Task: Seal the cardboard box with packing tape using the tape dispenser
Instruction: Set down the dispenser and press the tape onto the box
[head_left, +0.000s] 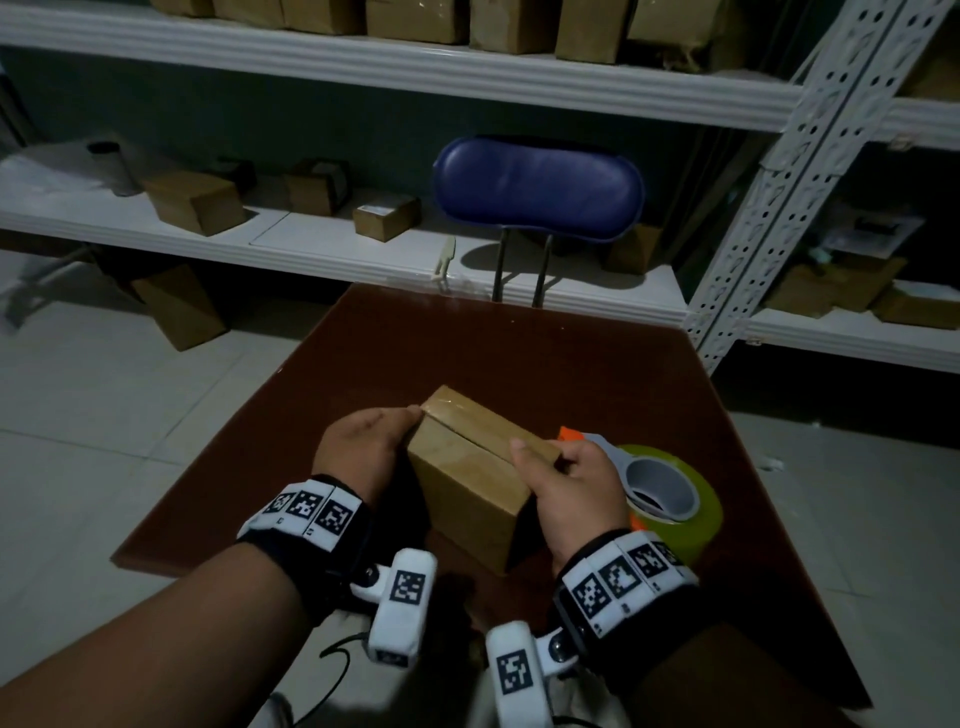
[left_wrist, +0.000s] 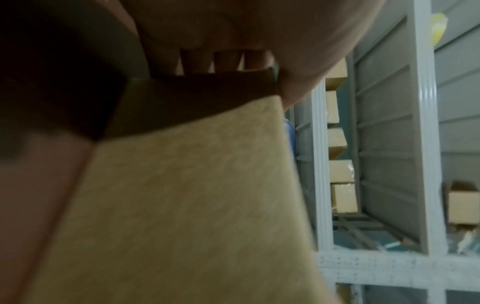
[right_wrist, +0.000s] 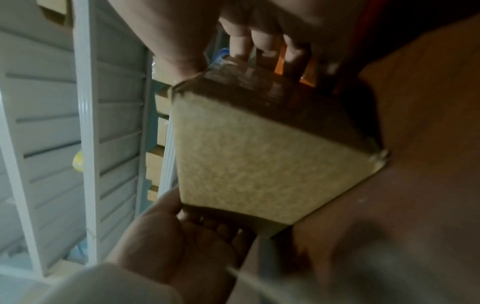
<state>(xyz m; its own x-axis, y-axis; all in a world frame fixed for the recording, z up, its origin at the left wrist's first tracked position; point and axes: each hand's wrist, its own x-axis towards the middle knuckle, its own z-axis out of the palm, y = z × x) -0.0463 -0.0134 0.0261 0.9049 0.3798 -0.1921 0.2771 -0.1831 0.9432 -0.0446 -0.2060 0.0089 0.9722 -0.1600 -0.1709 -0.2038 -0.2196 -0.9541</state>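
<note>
Wrists: both carry a black band with white marker blocks; a white camera unit hangs under each one.
Left hand (head_left: 358, 447): it holds the left side of the box, the thumb tip on the top edge near the seam; in the left wrist view its fingers (left_wrist: 223, 61) curl over the far edge of the box.
Right hand (head_left: 566, 488): it grips the right side of the box, the thumb on the top face, the fingers (right_wrist: 262, 41) wrapped down the far side.
Box (head_left: 472, 473): a small brown cardboard box, clamped between the two hands and tilted, so one low corner meets the worktop in the right wrist view. The top flaps are closed and the seam between them runs away from the person. The far part of the top looks shiny like tape, but I cannot tell for sure.
Dispenser (head_left: 660, 483): it lies on the worktop just beside the right hand, behind it. It has a grey body, an orange part and a roll of yellowish tape. No hand holds it.
Worktop (head_left: 467, 353): dark red-brown, square.
Chair (head_left: 540, 187): a blue padded back on two metal rods, behind the far edge of the worktop.
Shelves (head_left: 311, 234): white metal racks along the wall, with many other brown boxes on them.
</note>
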